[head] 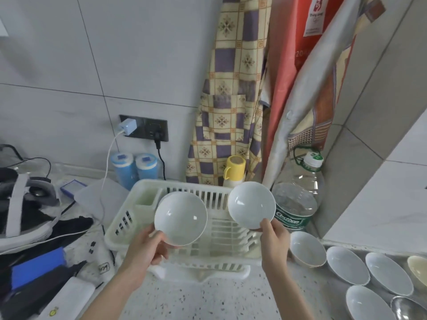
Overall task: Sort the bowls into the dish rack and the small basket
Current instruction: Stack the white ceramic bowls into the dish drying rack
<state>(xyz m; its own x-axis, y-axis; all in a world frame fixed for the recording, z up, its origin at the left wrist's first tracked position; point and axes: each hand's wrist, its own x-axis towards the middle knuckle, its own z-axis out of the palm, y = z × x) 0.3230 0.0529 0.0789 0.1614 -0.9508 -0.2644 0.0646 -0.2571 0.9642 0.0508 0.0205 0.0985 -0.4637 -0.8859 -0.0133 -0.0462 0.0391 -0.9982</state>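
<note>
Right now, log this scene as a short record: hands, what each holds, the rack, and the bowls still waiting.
left hand: left hand grips the rim of a white bowl, held tilted above the rack
right hand: right hand pinches the rim of a second white bowl, also tilted
dish rack: white dish rack on the counter, no bowls seen in it
waiting bowls: row of bowls on the counter to the right
small basket: not identifiable in view

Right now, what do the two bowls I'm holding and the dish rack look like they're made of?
Left bowl and right bowl: probably glazed ceramic, glossy white with sharp light glints, though melamine can't be ruled out. Dish rack: molded plastic, cream, matte, with slotted walls and thick rounded edges.
</note>
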